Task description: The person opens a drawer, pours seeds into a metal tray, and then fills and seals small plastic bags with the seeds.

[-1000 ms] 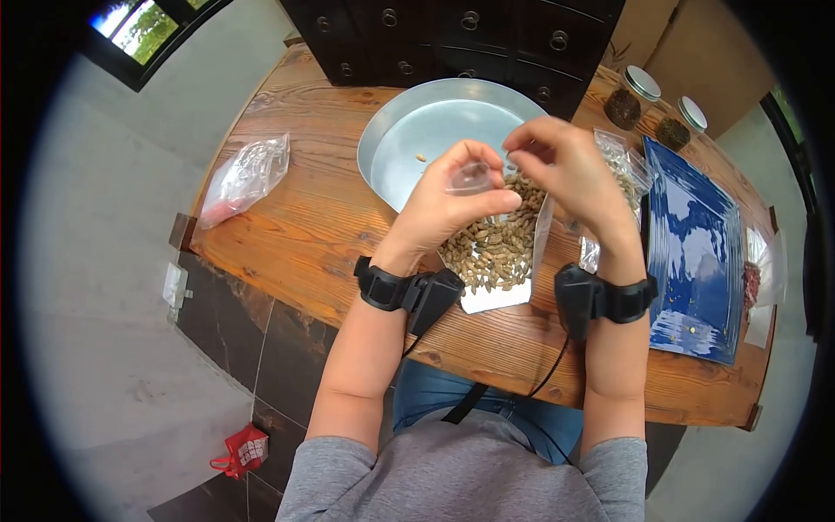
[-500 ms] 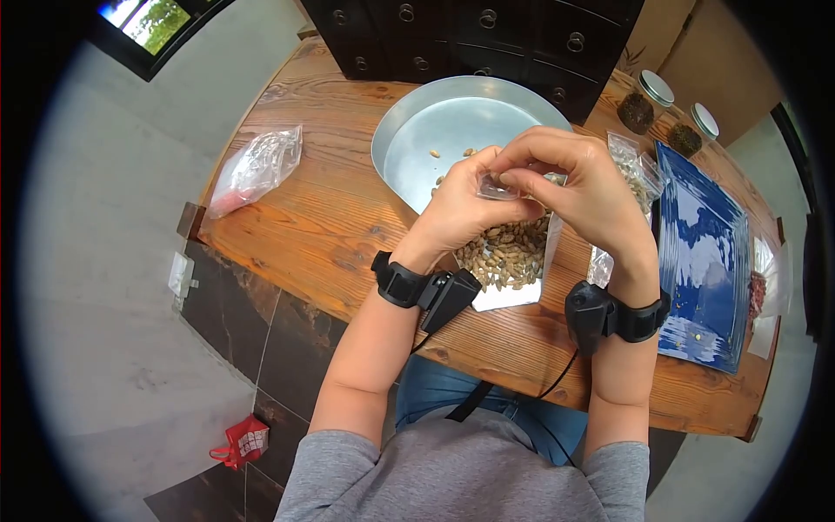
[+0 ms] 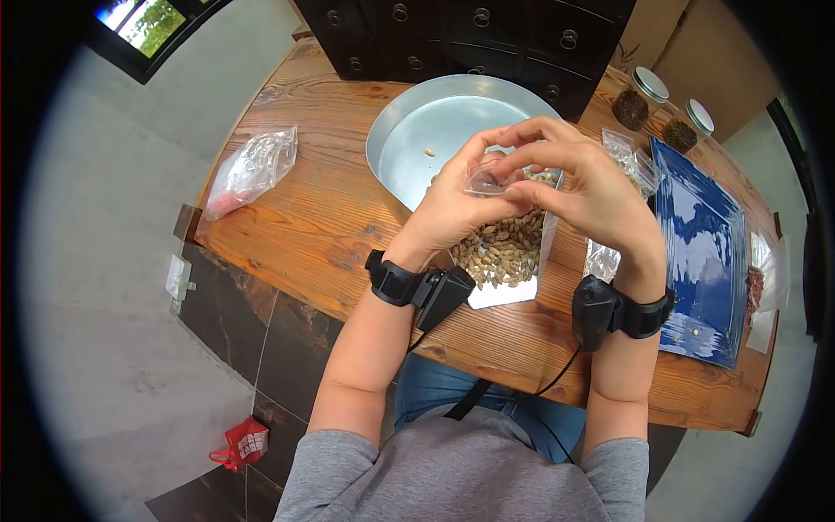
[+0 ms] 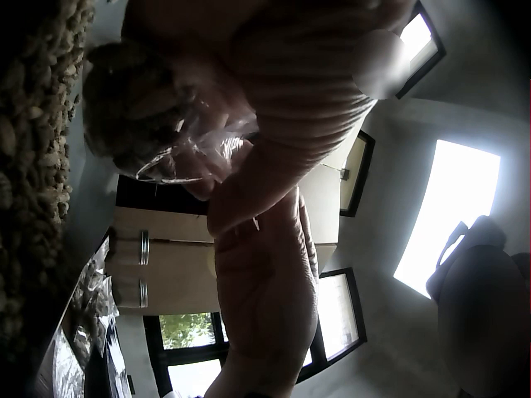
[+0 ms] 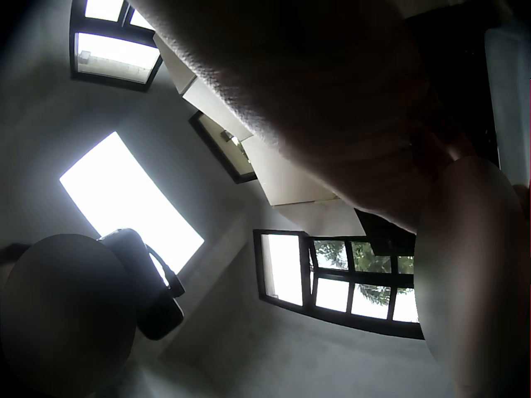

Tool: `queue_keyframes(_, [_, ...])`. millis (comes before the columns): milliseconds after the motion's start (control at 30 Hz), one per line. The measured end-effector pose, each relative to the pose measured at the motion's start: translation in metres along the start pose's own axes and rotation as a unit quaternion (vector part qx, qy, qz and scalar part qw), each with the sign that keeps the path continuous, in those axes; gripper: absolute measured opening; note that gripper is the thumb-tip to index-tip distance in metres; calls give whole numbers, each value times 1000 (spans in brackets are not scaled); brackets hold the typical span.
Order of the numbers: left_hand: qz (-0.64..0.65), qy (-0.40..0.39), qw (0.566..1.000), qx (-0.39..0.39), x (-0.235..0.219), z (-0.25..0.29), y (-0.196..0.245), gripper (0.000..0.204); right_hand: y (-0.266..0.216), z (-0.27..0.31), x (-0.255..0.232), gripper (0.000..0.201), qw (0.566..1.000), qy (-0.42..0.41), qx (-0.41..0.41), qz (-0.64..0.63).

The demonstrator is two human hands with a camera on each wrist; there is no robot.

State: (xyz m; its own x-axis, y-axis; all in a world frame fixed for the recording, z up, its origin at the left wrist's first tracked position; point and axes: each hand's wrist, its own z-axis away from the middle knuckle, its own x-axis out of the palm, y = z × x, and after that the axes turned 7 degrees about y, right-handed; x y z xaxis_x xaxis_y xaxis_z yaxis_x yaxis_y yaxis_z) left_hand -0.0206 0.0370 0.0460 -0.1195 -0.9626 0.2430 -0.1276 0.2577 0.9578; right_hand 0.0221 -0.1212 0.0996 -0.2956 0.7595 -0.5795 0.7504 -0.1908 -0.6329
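Observation:
In the head view my left hand [image 3: 452,196] holds a small clear plastic bag [image 3: 484,181] over a pile of brown pod-like pieces [image 3: 504,250]. My right hand [image 3: 600,196] meets it from the other side, thumb and fingertips pinching the bag's edge. The left wrist view shows dark contents inside the bag [image 4: 137,116], partly covered by fingers. The pile lies in a white tray [image 3: 504,297] at the table's front. Behind it is a round metal pan [image 3: 444,122] with a few loose pieces. The right wrist view shows mostly the hand's dark underside [image 5: 315,99].
A plastic bag with something pink [image 3: 252,172] lies at the left. On the right are a blue tray [image 3: 700,252], a clear bag of pieces [image 3: 628,157] and two lidded jars [image 3: 639,100]. A dark drawer cabinet [image 3: 470,39] stands at the back.
My right hand has come in from apart to meet the left at the plastic bag. Since half a second ago, its fingers have lifted slightly and spread over the bag.

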Motion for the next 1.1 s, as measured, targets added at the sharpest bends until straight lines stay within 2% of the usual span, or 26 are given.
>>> queue_keyframes(100, [-3,-17,1000,10,0,0,1,61,3,1,4,11,1000,-9,6,18])
queue_keyframes(200, [26,-7,1000,12,2,0,-1,60,1,0,4,8,997,17,-30,64])
queue_keyframes(267, [49,5,999,17,4,1,0,58,-9,-3,-2,8,992,3,122,37])
queue_keyframes(333, [51,53,997,-10,7,1,5,40,-2,-2,-2,9,993,25,100,58])
queue_keyframes(367, [54,48,997,-9,5,0,3,40,0,-2,-3,10,993,45,77,75])
queue_keyframes(433, [35,84,996,0,0,-2,-4,24,1,-2,-2,13,993,50,72,85])
queue_keyframes(500, [51,91,995,5,-2,-3,-7,19,2,-2,3,16,991,113,75,18])
queue_keyframes(567, [41,114,992,22,-2,-2,-6,19,-1,-2,-1,18,990,108,80,40])
queue_keyframes(633, [29,119,992,41,2,-3,-5,19,-1,-1,1,18,986,84,141,28])
queue_keyframes(700, [39,123,989,73,2,-4,-7,21,-1,-1,-1,18,985,73,152,28])
queue_keyframes(767, [36,110,990,74,-1,-4,-10,22,-5,-1,-5,16,982,28,182,45])
queue_keyframes(900, [25,104,993,52,-4,-3,-11,23,-3,-2,-4,15,983,47,172,32])
queue_keyframes(967, [51,96,993,53,-2,-3,-8,22,-2,-3,0,15,987,123,104,-6])
queue_keyframes(1033, [76,89,992,53,3,0,-4,20,-6,-4,2,14,986,127,105,-36])
queue_keyframes(1100, [19,93,995,30,7,3,0,16,-6,-4,3,14,983,131,109,-67])
